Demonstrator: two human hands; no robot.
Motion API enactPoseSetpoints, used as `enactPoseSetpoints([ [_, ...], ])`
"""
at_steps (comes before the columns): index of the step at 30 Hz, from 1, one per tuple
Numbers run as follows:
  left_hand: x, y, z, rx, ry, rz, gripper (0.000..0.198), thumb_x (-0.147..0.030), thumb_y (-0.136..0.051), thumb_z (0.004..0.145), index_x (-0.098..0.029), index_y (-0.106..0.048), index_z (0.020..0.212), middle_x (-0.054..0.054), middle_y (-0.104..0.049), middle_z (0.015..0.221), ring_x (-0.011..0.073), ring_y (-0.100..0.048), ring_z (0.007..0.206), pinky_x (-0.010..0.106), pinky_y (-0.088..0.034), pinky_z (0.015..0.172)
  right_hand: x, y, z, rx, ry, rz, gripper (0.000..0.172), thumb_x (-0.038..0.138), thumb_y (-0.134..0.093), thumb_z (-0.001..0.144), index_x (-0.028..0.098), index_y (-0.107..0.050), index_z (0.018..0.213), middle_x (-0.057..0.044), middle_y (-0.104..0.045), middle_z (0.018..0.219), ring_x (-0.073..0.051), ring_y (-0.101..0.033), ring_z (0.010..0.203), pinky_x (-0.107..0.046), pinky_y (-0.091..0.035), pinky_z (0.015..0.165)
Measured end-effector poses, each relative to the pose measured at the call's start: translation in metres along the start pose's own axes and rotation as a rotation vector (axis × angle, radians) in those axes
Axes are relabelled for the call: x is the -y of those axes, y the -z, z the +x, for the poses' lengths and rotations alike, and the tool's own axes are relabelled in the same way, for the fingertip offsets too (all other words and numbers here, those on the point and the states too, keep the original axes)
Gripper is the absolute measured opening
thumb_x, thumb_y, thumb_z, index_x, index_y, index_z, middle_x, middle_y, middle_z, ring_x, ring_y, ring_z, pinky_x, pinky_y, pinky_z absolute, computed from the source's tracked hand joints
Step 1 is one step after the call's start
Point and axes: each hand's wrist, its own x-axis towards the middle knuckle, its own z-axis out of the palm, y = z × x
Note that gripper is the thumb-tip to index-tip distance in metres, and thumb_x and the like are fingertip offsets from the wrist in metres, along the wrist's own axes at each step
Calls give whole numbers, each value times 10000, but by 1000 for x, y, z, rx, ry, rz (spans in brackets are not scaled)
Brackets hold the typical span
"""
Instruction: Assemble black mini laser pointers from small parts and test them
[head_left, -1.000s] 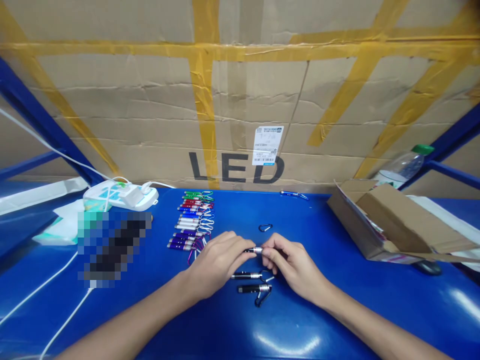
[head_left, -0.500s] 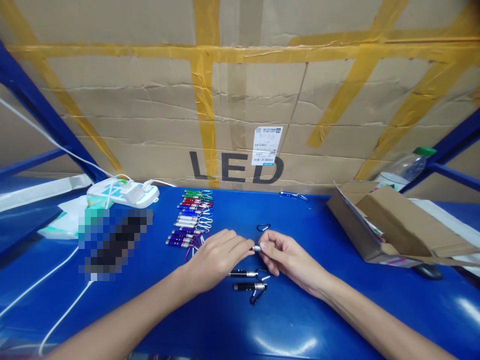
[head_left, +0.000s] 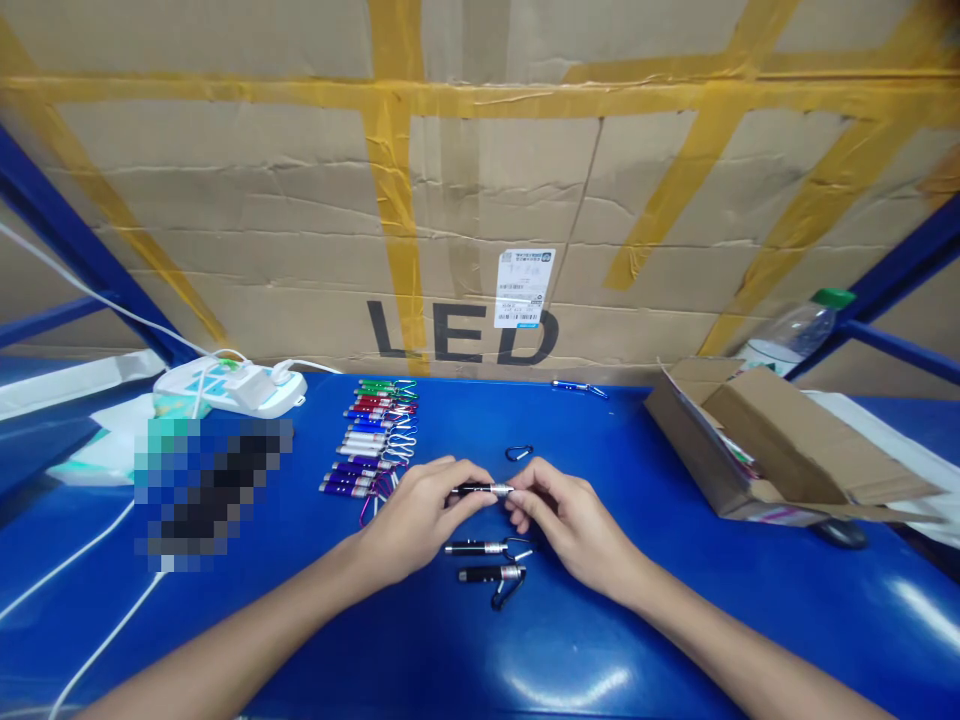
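Observation:
A small black keychain flashlight [head_left: 480, 489] with a silver tip is held level between both hands over the blue table [head_left: 600, 640]. My left hand [head_left: 420, 515] pinches its black body. My right hand [head_left: 559, 520] pinches the silver end. Just below them two more black flashlights [head_left: 480, 547] [head_left: 489, 574] with clips lie on the table. A loose carabiner clip [head_left: 519, 453] lies just beyond my hands. A row of several coloured flashlights [head_left: 367, 440] lies to the left.
An open cardboard box [head_left: 757, 450] sits at the right with a plastic bottle [head_left: 787, 335] behind it. A white power strip [head_left: 229, 387] with cables is at the back left. A big taped carton marked LED [head_left: 465, 200] walls the back. One blue flashlight [head_left: 574, 387] lies near it.
More of the black flashlight body now shows between my hands; before, only its silver end was visible. The whole view has shifted slightly left.

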Motion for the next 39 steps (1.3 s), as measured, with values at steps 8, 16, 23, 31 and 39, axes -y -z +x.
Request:
enactPoseSetpoints([
  [8,1,2,-2,-87,-376,363,186,-241,-521,1124,-148,-682,1138,58,-756,914,181,-671,785,310,-526,749,1,-2,2,74,-134,167,451,652,-653,997,209,-622,921,-22,-689,819,-151,-641,658,-287,-540,609],
  [16,-2,2,-5,19,-133,108,175,-279,-546,1120,-179,-688,1141,38,-776,1001,179,-708,899,289,-540,818,6,5,-6,71,102,-291,264,424,-489,1129,241,-613,985,-46,-730,899,-194,-673,777,-313,-491,713],
  [23,-2,3,-3,82,64,-45,129,-314,-633,1084,-220,-719,1103,-2,-786,1010,155,-729,892,249,-522,760,5,8,-8,99,200,-423,188,341,-476,1133,245,-618,1055,-56,-708,958,-203,-663,827,-318,-468,759],
  [31,1,4,-4,-59,-462,457,194,-214,-481,1139,-141,-657,1100,39,-710,828,179,-624,743,303,-487,692,4,5,1,178,-184,107,436,629,-623,1018,208,-582,910,11,-631,748,-126,-561,585,-254,-453,538],
  [39,-8,8,0,-72,-628,582,172,-99,-500,1104,-127,-645,1018,57,-748,878,178,-656,749,325,-530,694,5,9,5,256,-354,420,483,601,-828,866,174,-614,799,9,-648,691,-94,-556,528,-208,-433,471],
])
